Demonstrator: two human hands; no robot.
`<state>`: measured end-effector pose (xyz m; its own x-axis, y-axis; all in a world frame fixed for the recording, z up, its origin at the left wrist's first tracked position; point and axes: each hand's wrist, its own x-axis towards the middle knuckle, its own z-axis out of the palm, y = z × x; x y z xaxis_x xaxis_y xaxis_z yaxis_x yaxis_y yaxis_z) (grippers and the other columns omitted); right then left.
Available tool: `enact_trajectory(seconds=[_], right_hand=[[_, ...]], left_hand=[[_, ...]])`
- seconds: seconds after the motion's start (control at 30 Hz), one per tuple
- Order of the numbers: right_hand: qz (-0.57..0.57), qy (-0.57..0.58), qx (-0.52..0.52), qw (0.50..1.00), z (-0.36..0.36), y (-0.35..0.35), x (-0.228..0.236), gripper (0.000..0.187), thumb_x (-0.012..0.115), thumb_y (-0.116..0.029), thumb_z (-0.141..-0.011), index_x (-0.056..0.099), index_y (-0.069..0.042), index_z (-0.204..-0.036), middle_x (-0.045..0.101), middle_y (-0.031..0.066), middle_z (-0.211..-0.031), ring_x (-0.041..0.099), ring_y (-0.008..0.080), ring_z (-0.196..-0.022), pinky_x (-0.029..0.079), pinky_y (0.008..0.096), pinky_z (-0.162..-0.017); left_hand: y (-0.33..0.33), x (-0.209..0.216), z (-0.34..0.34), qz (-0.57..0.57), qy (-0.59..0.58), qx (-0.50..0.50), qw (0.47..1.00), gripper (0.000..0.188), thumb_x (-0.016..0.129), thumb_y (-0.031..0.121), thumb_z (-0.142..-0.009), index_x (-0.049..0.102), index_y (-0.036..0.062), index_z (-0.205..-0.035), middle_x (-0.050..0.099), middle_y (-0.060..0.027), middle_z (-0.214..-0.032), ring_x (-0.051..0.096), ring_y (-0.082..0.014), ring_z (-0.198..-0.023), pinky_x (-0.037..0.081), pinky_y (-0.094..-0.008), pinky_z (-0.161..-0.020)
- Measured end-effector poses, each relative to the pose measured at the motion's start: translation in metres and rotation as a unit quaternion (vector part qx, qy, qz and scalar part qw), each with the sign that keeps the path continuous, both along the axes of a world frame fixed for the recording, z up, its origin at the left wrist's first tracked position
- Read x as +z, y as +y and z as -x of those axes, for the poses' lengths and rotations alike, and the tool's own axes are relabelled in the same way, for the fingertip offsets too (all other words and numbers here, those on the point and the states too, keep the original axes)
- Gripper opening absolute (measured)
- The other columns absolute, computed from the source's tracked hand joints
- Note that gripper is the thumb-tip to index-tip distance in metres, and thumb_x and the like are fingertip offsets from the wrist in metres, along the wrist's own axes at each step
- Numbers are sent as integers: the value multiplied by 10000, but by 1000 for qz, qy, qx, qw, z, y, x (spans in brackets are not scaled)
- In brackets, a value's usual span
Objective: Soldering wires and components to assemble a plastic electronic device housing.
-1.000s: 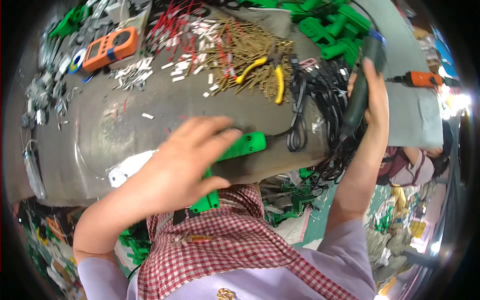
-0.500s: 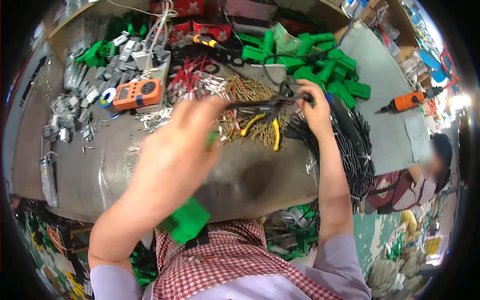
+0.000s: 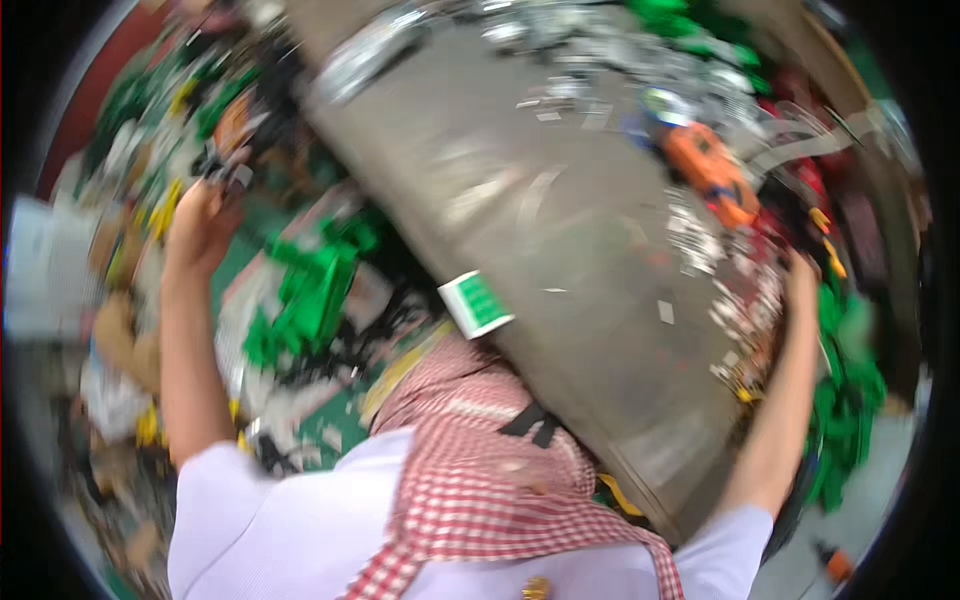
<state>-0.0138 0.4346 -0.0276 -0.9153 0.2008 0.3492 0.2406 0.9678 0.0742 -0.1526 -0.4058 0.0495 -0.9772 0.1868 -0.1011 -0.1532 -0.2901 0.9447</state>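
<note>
My left hand (image 3: 205, 218) is stretched out to the far left, past the table edge and above the clutter there. Its fingers are curled at a small black and grey thing (image 3: 230, 176), too blurred to name. On the right, my right hand (image 3: 800, 280) reaches to the table's far side, by the heap of red and white pieces (image 3: 745, 300). Blur hides its fingertips and anything in them. A green block-shaped part with a white rim (image 3: 477, 304) sits at the near table edge, before my apron, touched by neither hand.
The grey metal table (image 3: 590, 240) runs slantwise. On it lie an orange meter (image 3: 710, 172), silvery parts (image 3: 570, 50) and a clear plastic bag (image 3: 375, 50). Green housings (image 3: 845, 420) are piled beyond my right arm. More green parts (image 3: 310, 290) lie below the table's left edge.
The view has swung sharply toward the left. My left hand has left the tabletop for the far left. My right hand no longer shows at the black tool it was on.
</note>
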Motion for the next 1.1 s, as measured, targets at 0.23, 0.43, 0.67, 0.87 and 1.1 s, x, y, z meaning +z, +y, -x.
enact_trajectory(seconds=[0.23,0.43,0.67,0.87,1.1], right_hand=[[350,34,-120,928,-65,41,32,399,629,-244,-890,563,29,-1173,566,100,-1190,502,202,-1125,349,310,-994],[533,88,-160,826,-117,-13,30,326,606,-222,-916,547,3,-1144,549,60,-1149,493,144,-1084,371,274,-947],[393,160,-165,890,-155,-109,21,565,615,-121,-896,355,-22,-1388,468,137,-1343,468,222,-1204,362,343,-1011],[238,155,-112,952,-121,-249,38,673,607,0,-791,346,-24,-1411,448,172,-1379,428,278,-1271,299,362,-1072],[156,22,14,987,-87,-337,58,711,618,49,-670,404,26,-1348,440,196,-1361,400,360,-1272,280,423,-1090]], left_hand=[[-84,-90,1,462,93,178,864,283,601,184,-803,638,55,-1053,677,-95,-847,634,-215,-758,462,-288,-689],[-109,-216,-23,782,-41,81,616,234,573,30,-750,578,27,-984,639,-220,-1013,609,-417,-949,502,-489,-814],[-179,-384,-67,781,-100,-189,586,620,618,9,-714,379,74,-1282,523,-243,-1252,553,-372,-1098,464,-425,-913],[-53,-257,44,597,254,215,730,340,563,-11,-785,612,38,-1118,597,-183,-1121,527,-371,-1099,410,-436,-950],[157,-76,210,558,356,185,726,708,705,390,-758,467,8,-1304,576,-211,-1170,540,-363,-1092,436,-438,-951]])
